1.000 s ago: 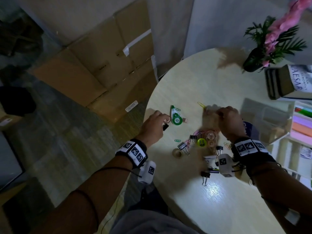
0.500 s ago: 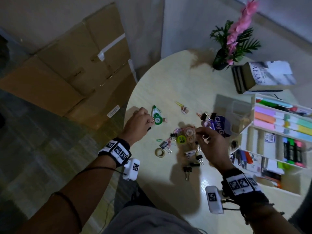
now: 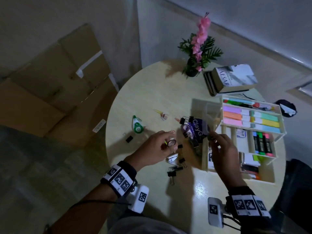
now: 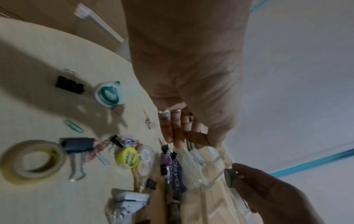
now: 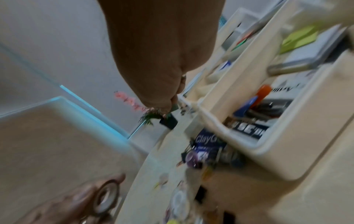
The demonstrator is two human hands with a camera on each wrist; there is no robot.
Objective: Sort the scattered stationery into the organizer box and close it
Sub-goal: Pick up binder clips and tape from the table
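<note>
My left hand hovers over the pile of small stationery and pinches a brown-rimmed tape roll, which also shows in the right wrist view. My right hand pinches a small grey-green roll just above the left edge of the open white organizer box. The box's trays hold highlighters, markers and sticky notes. On the table lie a green correction tape, a purple ClayGo packet, a masking tape roll, a yellow sharpener and several black binder clips.
A round pale table carries everything. At its back stand a potted pink flower and stacked books. The box's clear lid stands up at the box's left. Cardboard boxes sit on the floor to the left.
My right hand left the pile and rose to the box's left edge with the small roll. My left hand moved from the correction tape to the pile and lifted a tape roll.
</note>
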